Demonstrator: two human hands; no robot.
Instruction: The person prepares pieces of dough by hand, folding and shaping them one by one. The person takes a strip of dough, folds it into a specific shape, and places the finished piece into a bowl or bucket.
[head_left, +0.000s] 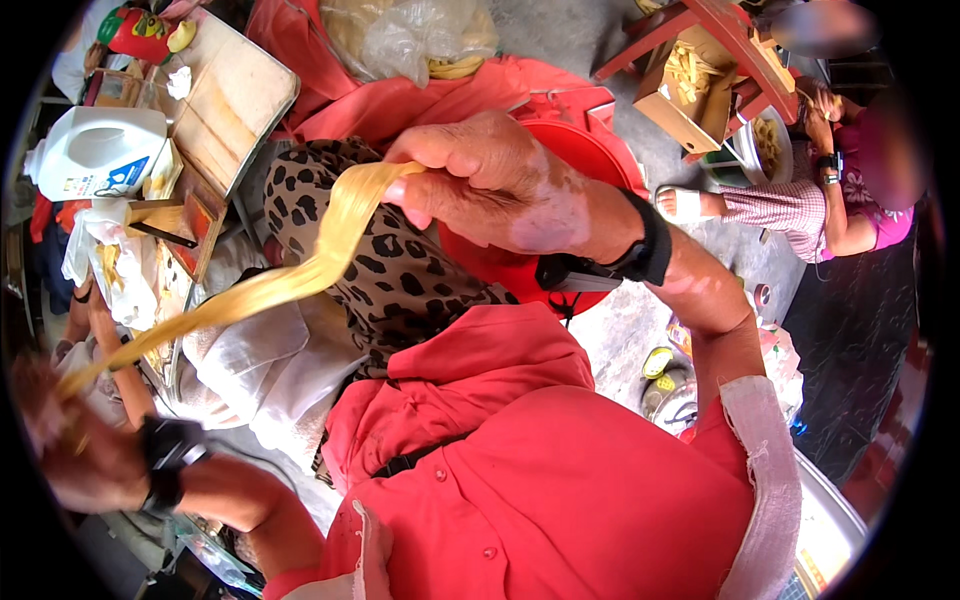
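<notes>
A long, flat strand of golden-yellow fibre stretches slantwise in front of me, waving a little along its length. My right hand pinches its upper end between thumb and fingers, above my leopard-print trouser leg. At the far left, my left hand is blurred, with the strand's lower end running into its closed fingers. Each wrist wears a black strap with a device. Below my right hand sits a red basin, partly hidden by the hand and forearm.
To the left, a board-topped table stands near a white jug. A clear plastic bag lies on red cloth ahead. At right are a cardboard box of yellow strips and a seated person. Another person's arm shows at left.
</notes>
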